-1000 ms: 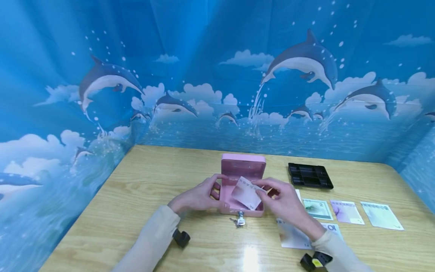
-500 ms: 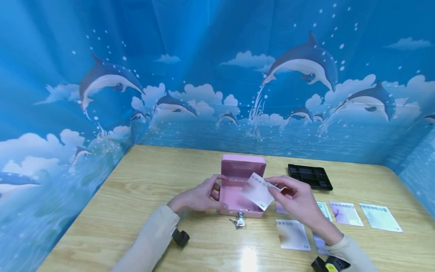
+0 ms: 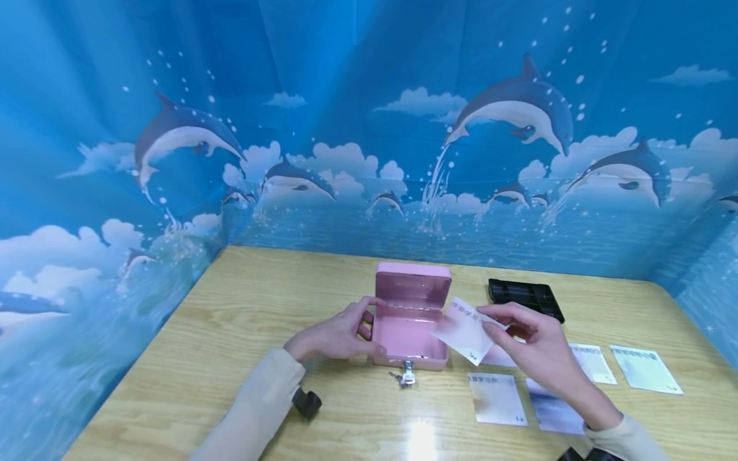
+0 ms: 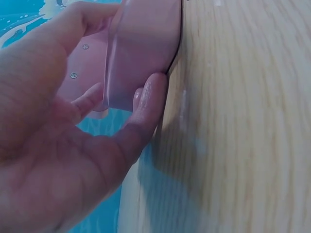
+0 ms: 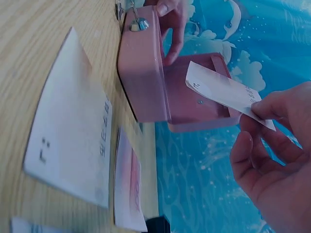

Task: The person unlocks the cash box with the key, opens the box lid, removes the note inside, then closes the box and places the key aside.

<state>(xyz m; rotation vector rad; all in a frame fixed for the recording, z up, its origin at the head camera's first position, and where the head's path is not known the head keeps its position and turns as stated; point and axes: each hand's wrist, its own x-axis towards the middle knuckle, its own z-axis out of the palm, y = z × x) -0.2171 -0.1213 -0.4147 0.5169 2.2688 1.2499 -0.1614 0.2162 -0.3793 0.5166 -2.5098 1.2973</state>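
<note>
A pink metal cash box (image 3: 426, 363) stands with its lid up in the middle of the table, keys (image 3: 407, 374) hanging at its front lock. My left hand (image 3: 340, 334) grips the box's left side, thumb near the front corner and fingers toward the back; the left wrist view shows the fingers against its pink wall (image 4: 146, 53). Between thumb and fingers, my right hand (image 3: 542, 346) pinches a pale paper banknote (image 3: 464, 334), held in the air just right of the box. In the right wrist view the banknote (image 5: 218, 90) is slightly bent, in front of the raised lid.
Several notes lie on the table at the right, among them a greyish one (image 3: 497, 398), a bluish one (image 3: 553, 410) and a greenish one (image 3: 646, 369). A black compartment tray (image 3: 530, 296) lies behind them. A blue dolphin-print curtain (image 3: 346, 128) closes off the back.
My right hand has carried the banknote from over the cash box's inside out to the right, past its right wall. The left hand has stayed on the box.
</note>
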